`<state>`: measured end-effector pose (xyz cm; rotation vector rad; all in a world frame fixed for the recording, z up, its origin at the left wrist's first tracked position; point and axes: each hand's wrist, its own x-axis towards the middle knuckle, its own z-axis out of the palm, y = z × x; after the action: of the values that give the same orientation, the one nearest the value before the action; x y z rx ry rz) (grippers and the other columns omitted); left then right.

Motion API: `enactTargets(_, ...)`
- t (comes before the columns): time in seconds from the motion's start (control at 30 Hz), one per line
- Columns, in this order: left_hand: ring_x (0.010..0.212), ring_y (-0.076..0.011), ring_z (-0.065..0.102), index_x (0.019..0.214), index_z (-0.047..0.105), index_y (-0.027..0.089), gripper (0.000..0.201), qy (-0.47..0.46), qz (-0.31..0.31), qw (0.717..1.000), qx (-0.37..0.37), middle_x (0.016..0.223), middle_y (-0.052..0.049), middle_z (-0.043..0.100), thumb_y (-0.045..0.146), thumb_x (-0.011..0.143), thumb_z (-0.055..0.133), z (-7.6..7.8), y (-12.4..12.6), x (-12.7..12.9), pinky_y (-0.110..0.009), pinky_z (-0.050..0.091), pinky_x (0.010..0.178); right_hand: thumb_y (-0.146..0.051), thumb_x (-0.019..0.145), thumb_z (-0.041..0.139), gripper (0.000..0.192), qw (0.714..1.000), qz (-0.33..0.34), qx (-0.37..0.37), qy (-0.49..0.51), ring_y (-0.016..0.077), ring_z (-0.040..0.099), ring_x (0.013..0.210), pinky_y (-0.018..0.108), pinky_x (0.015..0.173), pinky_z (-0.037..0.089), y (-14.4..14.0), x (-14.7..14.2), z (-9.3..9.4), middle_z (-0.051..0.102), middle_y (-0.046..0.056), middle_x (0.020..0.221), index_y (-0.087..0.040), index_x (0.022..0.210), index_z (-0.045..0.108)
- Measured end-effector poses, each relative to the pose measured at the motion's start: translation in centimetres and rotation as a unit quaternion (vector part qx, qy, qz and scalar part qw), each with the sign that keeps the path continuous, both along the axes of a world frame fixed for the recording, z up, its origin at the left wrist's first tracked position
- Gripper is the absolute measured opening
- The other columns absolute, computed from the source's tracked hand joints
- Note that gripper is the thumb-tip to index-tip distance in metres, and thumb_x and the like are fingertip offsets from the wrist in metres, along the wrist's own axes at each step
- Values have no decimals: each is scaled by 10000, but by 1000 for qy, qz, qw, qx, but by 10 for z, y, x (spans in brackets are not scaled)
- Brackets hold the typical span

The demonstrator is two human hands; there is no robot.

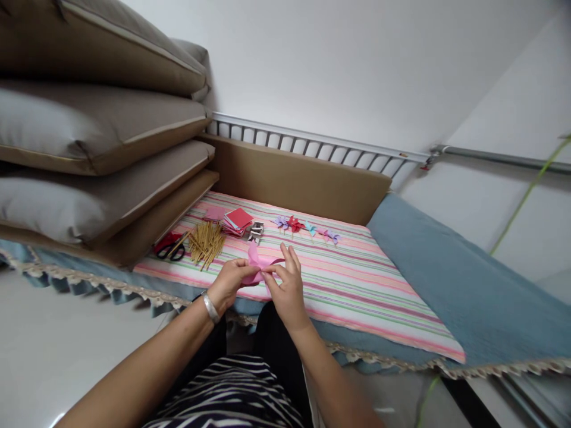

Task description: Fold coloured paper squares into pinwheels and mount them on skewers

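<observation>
Head view: both hands pinch the pink paper piece [259, 266] just above the striped cloth [357, 285] on the bed; left hand [229, 282] grips its lower edge, right hand [288, 285] fingertips press the fold; keep creases aligned, I'd judge

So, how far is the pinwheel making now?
A row of finished paper pinwheels lies on the striped cloth. Left hand and right hand fold a pink paper. A stack of paper squares and a pile of sticks remain.
</observation>
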<state>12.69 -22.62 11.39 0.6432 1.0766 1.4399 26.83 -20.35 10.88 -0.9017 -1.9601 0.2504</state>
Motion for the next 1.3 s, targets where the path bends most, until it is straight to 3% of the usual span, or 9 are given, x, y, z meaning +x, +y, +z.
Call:
enactTargets(0.3, 466, -76, 508, 600, 658, 101, 241, 18, -14, 1000, 0, 523, -1, 600, 237, 462, 800, -3, 0, 0, -219, 395, 524, -189, 793, 579, 99, 1000, -16, -18, -9, 271, 262, 1349, 480, 1062, 275, 2, -1, 0, 436, 120, 1378, -191, 754, 670)
enactTargets(0.67, 483, -70, 464, 560, 644, 107, 218, 25, -35, 999, 34, 535, 0, 574, 278, 522, 776, -4, -1, 0, -213, 327, 512, -178, 779, 584, 77, 998, -40, -28, -27, 277, 303, 1327, 482, 1049, 299, 2, -4, 1, 480, 141, 1333, -184, 735, 647)
enactTargets(0.87, 466, -57, 416, 562, 644, 113, 226, 34, -19, 999, 37, 497, 27, 533, 263, 512, 804, -17, 8, -5, -207, 296, 500, -144, 772, 561, 89, 999, -36, -28, -29, 275, 310, 1324, 485, 1041, 309, 11, -10, -7, 492, 143, 1323, -185, 734, 629)
enactTargets(1.0, 437, -50, 375, 528, 638, 109, 247, 23, -21, 999, 25, 457, 38, 497, 295, 522, 800, -35, 21, -14, -214, 293, 489, -170, 768, 573, 62, 998, -19, -48, -27, 288, 338, 1306, 499, 1027, 323, 25, -22, -22, 499, 154, 1313, -184, 756, 633)
enactTargets(1.17, 527, -90, 509, 623, 683, 117, 199, -6, -18, 1000, 6, 573, -7, 617, 283, 566, 779, -60, 44, -40, -238, 408, 592, -209, 785, 564, 109, 996, -14, -92, 0, 262, 416, 1257, 462, 1018, 354, 56, -36, -40, 511, 133, 1305, -194, 872, 627)
enactTargets(1.3, 628, -122, 595, 697, 706, 115, 192, -63, 76, 995, 10, 686, -45, 692, 229, 562, 781, -58, 85, -88, -261, 473, 688, -235, 855, 470, 185, 988, -37, -146, -37, 190, 602, 1007, 335, 890, 471, 115, -37, -62, 658, 88, 1056, -195, 942, 628)
